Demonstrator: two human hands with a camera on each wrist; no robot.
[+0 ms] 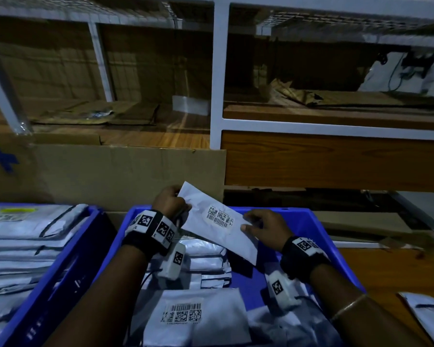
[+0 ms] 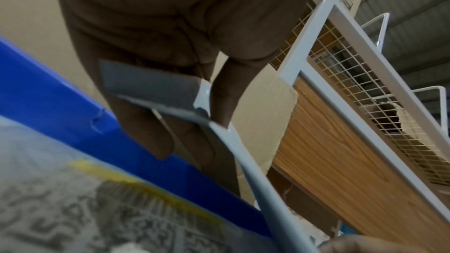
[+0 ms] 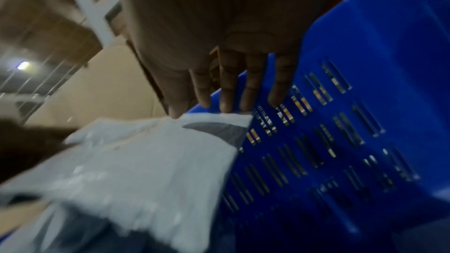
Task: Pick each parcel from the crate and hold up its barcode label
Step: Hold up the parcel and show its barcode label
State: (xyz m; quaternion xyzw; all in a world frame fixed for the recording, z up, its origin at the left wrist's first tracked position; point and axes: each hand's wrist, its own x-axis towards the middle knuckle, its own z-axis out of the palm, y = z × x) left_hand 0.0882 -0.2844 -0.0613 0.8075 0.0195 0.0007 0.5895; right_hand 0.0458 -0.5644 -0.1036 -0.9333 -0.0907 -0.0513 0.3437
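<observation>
The flat white plastic mailer parcel (image 1: 218,224) hangs slanted above the far half of the blue plastic crate (image 1: 311,221), clear of the parcels lying below it, its white printed barcode label (image 1: 220,216) facing up toward the head camera. The left hand (image 1: 171,201) holds the parcel's upper left corner, fingers (image 2: 146,132) curled under the edge and thumb on top, as the left wrist view shows. The right hand (image 1: 266,227) meets the lower right edge with nearly straight fingers (image 3: 228,91) and the thumb laid on the top face; the hold looks light, a pinch between thumb and fingertips. The mailer is thin, smooth and slightly crumpled, with sharp corners. Beneath it the crate holds more white mailers (image 1: 196,314), one with a barcode showing, and patches of bare blue floor. The crate's right wall is slotted and stands close beside the right hand. A second blue crate (image 1: 68,251) sits just to the left, stacked with flat white parcels. A brown corrugated cardboard sheet (image 1: 125,174) stands upright just behind the crates. Beyond rises a white metal rack (image 1: 218,76) with wood-grain shelves and wire mesh. Another white mailer (image 1: 426,314) lies on the wood-grain desk (image 1: 386,271) at right.
</observation>
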